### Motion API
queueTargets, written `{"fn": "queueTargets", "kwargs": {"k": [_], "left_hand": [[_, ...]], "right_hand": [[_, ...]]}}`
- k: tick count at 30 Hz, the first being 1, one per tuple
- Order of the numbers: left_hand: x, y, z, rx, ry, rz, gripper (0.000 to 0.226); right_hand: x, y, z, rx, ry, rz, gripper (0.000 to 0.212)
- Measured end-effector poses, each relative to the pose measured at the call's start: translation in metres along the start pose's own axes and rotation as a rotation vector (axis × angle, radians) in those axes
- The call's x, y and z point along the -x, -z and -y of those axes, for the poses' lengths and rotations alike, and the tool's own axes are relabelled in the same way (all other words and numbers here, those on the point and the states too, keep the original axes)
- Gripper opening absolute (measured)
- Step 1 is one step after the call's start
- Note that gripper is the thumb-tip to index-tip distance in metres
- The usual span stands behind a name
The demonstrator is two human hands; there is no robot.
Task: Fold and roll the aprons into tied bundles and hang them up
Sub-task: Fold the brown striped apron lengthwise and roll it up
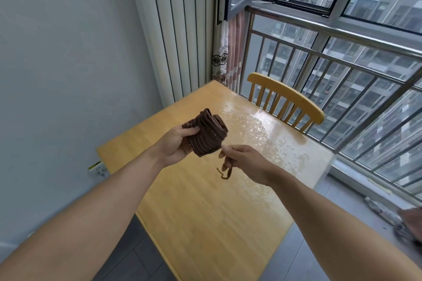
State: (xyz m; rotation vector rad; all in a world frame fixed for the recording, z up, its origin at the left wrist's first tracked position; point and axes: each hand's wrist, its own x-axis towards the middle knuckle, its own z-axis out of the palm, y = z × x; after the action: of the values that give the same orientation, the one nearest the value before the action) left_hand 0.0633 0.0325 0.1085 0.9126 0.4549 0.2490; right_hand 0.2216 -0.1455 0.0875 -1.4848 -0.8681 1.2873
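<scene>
While my left hand (175,146) grips the rolled apron (206,133), my right hand (242,159) pinches its strap (227,170); tying and hanging remain.

Hidden or unclear, for your check:
- Rolled apron (209,136): near side covered by your left hand (175,147).
- Apron tie (227,170): upper end lost inside your right hand (243,161); dangling end motion-blurred.
- Worktop (205,212): near corner cut off by the bottom edge.
- Dark object (411,223) at right edge: cropped, blurred, unidentifiable.
</scene>
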Motion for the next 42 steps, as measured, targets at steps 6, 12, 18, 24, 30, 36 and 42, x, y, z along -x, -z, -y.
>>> {"fn": "queueTargets", "kwargs": {"k": [6,12,18,24,30,36,42], "left_hand": [[0.014,0.011,-0.005,-0.219,0.223,0.429,0.051],[0.015,0.001,0.009,-0.701,0.266,0.393,0.045],[0.014,0.011,0.024,-0.67,0.235,0.182,0.045],[0.011,0.006,0.028,-0.717,0.199,0.107,0.049],[0.005,0.002,0.037,-0.901,0.081,-0.012,0.046],[-0.002,0.002,0.045,-0.934,-0.038,-0.224,0.031],[-0.008,0.008,0.038,-0.205,-0.002,-0.347,0.024]], "right_hand": [[-0.01,0.023,0.0,0.244,-0.292,0.333,0.023],[-0.024,0.018,0.03,0.45,-0.4,0.247,0.02],[-0.033,0.013,0.046,0.568,-0.494,0.141,0.012],[-0.036,-0.002,0.06,0.938,-0.437,-0.023,0.03],[-0.041,-0.016,0.062,1.043,-0.325,-0.186,0.04],[-0.03,-0.025,0.057,0.79,-0.141,-0.299,0.025],[-0.011,-0.034,0.034,0.338,-0.077,-0.294,0.019]]}}
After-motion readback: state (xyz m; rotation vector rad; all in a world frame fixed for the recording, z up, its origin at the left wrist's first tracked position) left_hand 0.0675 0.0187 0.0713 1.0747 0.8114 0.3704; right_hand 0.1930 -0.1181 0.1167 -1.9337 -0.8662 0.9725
